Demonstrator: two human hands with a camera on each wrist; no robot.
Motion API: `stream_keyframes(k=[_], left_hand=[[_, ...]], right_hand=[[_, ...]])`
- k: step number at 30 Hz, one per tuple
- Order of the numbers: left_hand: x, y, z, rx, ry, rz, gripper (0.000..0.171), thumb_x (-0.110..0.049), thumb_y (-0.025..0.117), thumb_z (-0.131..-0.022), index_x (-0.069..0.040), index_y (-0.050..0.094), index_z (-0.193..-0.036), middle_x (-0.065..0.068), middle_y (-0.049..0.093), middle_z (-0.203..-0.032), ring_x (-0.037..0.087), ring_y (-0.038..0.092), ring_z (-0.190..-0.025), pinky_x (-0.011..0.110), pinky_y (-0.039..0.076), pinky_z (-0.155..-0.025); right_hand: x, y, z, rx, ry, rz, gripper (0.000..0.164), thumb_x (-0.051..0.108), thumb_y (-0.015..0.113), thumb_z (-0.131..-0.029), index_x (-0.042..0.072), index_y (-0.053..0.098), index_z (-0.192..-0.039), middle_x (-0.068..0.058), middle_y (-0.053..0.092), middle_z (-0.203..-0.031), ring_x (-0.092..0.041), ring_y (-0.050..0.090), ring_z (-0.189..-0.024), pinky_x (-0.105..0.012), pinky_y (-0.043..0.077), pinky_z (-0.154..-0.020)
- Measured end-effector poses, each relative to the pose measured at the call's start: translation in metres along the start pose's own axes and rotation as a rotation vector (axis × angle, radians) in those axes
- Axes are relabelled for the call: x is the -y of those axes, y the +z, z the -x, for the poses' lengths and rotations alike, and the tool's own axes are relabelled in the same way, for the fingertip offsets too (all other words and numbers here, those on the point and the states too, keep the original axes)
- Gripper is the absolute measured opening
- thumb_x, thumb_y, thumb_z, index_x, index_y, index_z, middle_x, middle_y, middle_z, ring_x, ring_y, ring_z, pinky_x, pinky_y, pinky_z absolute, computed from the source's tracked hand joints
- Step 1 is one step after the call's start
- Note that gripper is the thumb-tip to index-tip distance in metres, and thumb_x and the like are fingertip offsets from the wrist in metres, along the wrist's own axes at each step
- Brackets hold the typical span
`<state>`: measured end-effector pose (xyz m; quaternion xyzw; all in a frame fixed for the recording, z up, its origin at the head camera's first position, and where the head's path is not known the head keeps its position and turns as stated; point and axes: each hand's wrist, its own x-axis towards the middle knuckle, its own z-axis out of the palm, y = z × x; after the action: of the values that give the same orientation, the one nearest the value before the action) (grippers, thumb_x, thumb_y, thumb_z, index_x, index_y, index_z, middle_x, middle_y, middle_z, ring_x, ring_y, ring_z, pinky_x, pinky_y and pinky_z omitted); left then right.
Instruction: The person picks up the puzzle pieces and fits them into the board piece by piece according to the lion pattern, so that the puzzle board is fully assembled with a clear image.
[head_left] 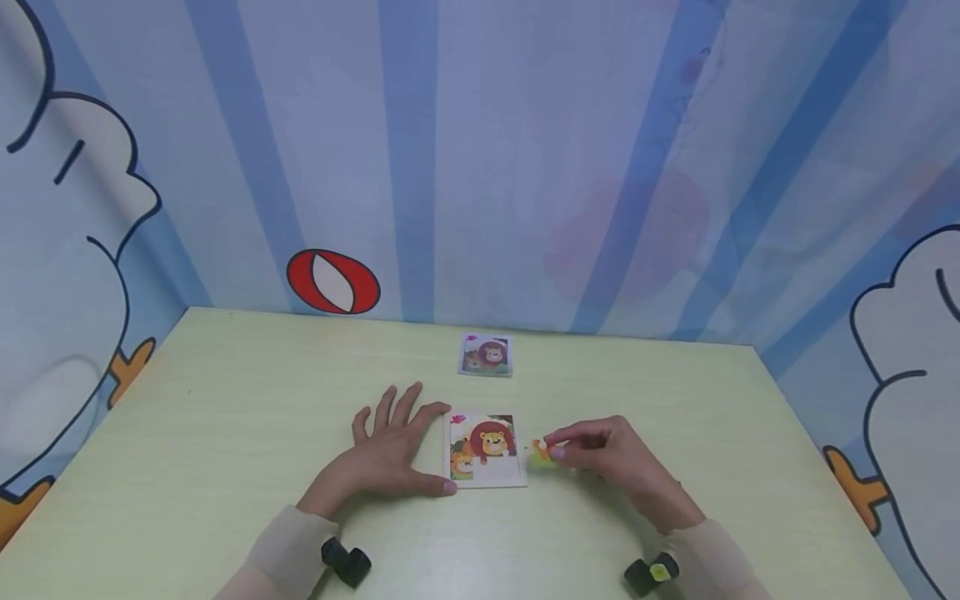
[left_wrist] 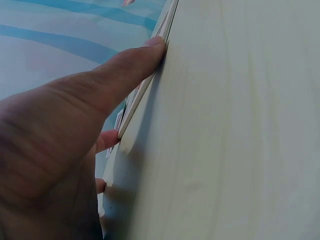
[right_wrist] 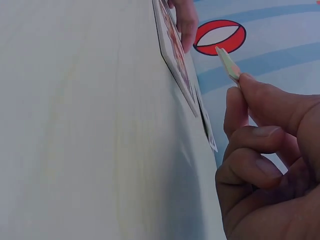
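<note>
A square jigsaw puzzle board (head_left: 498, 475) lies on the table, with a lion and smaller animals pictured on the pieces fitted in it. A white gap takes up its lower right part. My left hand (head_left: 390, 460) is spread along the board's left side, index fingertip at the upper corner and thumb (left_wrist: 127, 70) at the lower one. Just right of the board, my right hand (head_left: 611, 457) pinches a small green and orange puzzle piece (right_wrist: 229, 64) between thumb and fingertips. That piece is raised and tilted in the right wrist view, its other fingers curled beneath.
Behind the board lies a small picture card (head_left: 486, 356) with the same lion scene. The pale wooden table (head_left: 247, 400) ends at a blue striped cloth backdrop (head_left: 487, 167), printed with a red and white ball shape (head_left: 333, 282). Cloth also flanks both sides.
</note>
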<state>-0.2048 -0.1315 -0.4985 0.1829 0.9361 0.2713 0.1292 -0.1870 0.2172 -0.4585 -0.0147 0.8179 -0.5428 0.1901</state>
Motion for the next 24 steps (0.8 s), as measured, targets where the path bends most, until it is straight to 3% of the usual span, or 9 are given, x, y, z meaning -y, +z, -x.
stream_keyframes(k=[5,10,15,24], left_hand=[[0.002,0.001,-0.001,0.000,0.002,-0.002,0.110,-0.070,0.086,-0.075,-0.033,0.035,-0.165,0.014,0.002,-0.183,0.049,-0.009,-0.167,0.080,-0.007,-0.121],[-0.001,-0.002,0.001,0.009,0.001,-0.002,0.110,-0.071,0.085,-0.075,-0.033,0.034,-0.165,0.014,0.002,-0.183,0.049,-0.009,-0.167,0.079,-0.007,-0.122],[-0.002,-0.003,0.002,0.016,0.003,0.005,0.112,-0.074,0.085,-0.074,-0.033,0.035,-0.165,0.014,0.002,-0.183,0.050,-0.009,-0.167,0.081,-0.007,-0.122],[-0.004,-0.004,0.002,0.013,-0.005,0.011,0.110,-0.070,0.086,-0.075,-0.031,0.036,-0.165,0.015,0.004,-0.183,0.050,-0.007,-0.166,0.081,-0.006,-0.122]], right_hand=[[0.001,0.011,-0.005,0.032,-0.016,-0.022,0.029,0.025,0.086,-0.093,0.010,0.083,-0.117,0.011,0.081,-0.093,-0.009,0.046,-0.064,-0.021,0.038,-0.055],[0.004,0.022,-0.010,0.061,-0.058,-0.032,0.029,0.020,0.085,-0.093,0.005,0.082,-0.117,0.011,0.078,-0.082,-0.007,0.046,-0.064,-0.021,0.036,-0.055],[0.006,0.032,-0.014,0.070,-0.071,-0.041,0.029,0.020,0.087,-0.091,0.004,0.082,-0.116,0.007,0.080,-0.083,-0.008,0.056,-0.072,-0.022,0.040,-0.061],[0.009,0.046,-0.020,0.041,-0.013,-0.036,0.026,0.024,0.090,-0.088,0.008,0.084,-0.108,0.003,0.082,-0.088,-0.011,0.062,-0.080,-0.024,0.049,-0.068]])
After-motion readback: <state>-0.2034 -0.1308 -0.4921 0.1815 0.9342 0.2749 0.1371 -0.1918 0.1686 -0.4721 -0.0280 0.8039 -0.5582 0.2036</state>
